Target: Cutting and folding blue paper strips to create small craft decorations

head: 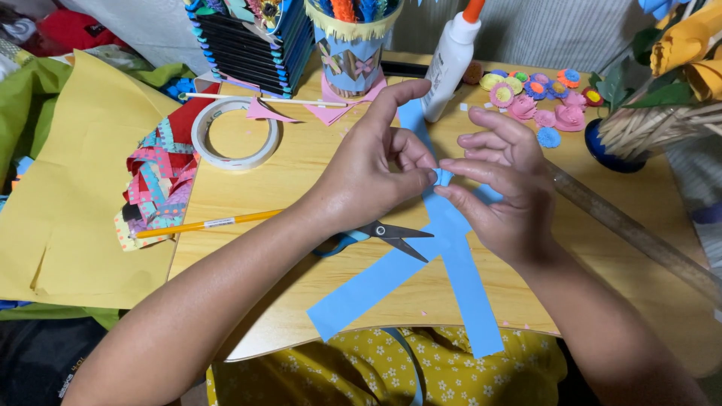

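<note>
Cluttered wooden craft table, both hands' fingers pinched on a small blue paper piece

tape roll left of hands; scissors under left wrist; glue bottle behind; ruler right

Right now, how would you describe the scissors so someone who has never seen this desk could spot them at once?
Start at the wooden table and find the two crossed blue paper strips near its front edge. The scissors lie just under the left hand, blades open and pointing right onto the strips. Unlike the yellow pencil to their left, they are dark metal with blue handles.
</note>
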